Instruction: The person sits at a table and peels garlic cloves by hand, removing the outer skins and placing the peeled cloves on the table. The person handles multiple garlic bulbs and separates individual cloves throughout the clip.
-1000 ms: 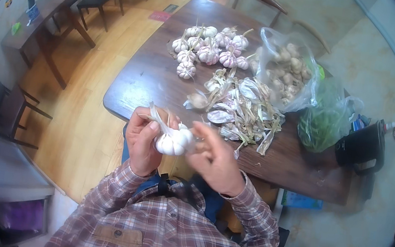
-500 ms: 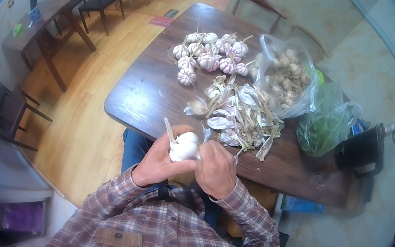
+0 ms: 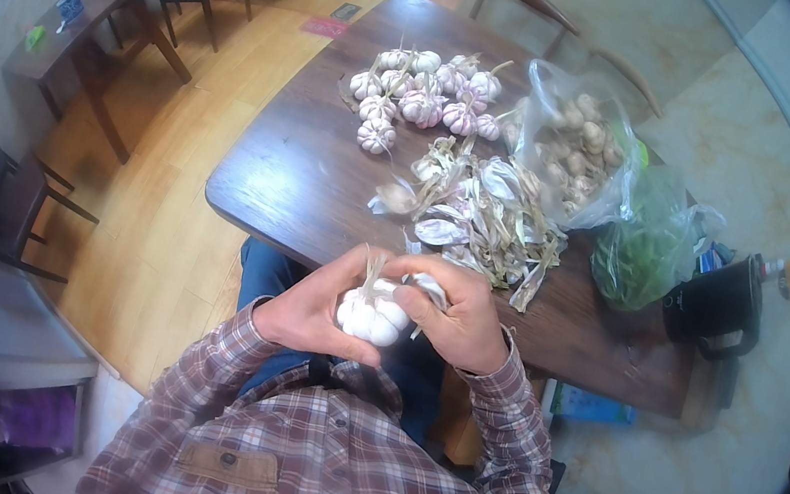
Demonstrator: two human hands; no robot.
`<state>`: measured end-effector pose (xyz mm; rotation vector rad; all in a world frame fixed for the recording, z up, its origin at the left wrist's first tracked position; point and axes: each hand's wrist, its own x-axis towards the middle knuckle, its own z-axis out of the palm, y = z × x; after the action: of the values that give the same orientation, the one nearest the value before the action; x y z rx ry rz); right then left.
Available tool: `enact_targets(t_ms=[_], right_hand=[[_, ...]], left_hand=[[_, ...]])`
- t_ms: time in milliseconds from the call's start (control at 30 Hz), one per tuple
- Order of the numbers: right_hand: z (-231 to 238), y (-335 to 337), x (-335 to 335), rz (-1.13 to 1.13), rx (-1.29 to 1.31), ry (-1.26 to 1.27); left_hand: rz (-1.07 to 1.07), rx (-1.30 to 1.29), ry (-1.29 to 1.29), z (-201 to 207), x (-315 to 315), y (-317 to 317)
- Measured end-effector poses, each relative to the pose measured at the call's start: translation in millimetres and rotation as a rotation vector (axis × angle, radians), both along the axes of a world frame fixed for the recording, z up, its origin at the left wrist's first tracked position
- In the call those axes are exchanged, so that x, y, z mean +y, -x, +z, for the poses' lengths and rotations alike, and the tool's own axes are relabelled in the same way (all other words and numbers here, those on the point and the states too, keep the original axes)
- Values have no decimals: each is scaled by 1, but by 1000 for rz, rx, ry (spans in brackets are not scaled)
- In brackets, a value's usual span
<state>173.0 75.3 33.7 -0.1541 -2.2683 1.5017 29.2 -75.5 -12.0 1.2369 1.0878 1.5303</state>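
Held over my lap at the table's near edge is a white garlic bulb point(image 3: 372, 317), its dry stem pointing up. My left hand point(image 3: 306, 307) is closed round the bulb from the left, thumb along its lower side. My right hand point(image 3: 467, 320) is closed on a loose flake of garlic skin point(image 3: 431, 291), its fingers against the bulb's upper right. Just beyond lies a heap of dry garlic peelings point(image 3: 490, 215). Several pinkish-white garlic bulbs point(image 3: 422, 106) are grouped farther back on the table.
The dark wooden table point(image 3: 285, 166) carries a clear bag of brownish, knobbly bulbs point(image 3: 579, 157) at right. A bag of green vegetables point(image 3: 638, 256) and a black jug point(image 3: 715, 304) stand nearer its right edge. Chairs point(image 3: 22, 205) and another table point(image 3: 92, 33) are at left.
The bulb has turned so its stem stands nearer the middle. My right hand has shifted over the bulb's upper right, and a flake of skin now shows in its fingers.
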Motion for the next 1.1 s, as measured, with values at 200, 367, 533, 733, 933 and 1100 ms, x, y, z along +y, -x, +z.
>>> enact_targets(t_ms=[200,367,533,733,933,1100], right_hand=[[4,-5,8,142,-75,-173],[1,-8,10,167,-60,-153],[-7,-6,5,61,9,-115],[-15,-7,-10,-123,88,-232],[-19,-2,-1,-633,24,367],[-17,-13,36,-534,84,192]], left_hand=[[-94,250,-119,-9,8,11],[-164,-129,34,-7,1,3],[-112,-490,189,-6,-3,-9],[210,-199,136,-12,3,-35],[-53,-238,63,-15,-4,-35],[-82,-407,7,-10,0,-30]])
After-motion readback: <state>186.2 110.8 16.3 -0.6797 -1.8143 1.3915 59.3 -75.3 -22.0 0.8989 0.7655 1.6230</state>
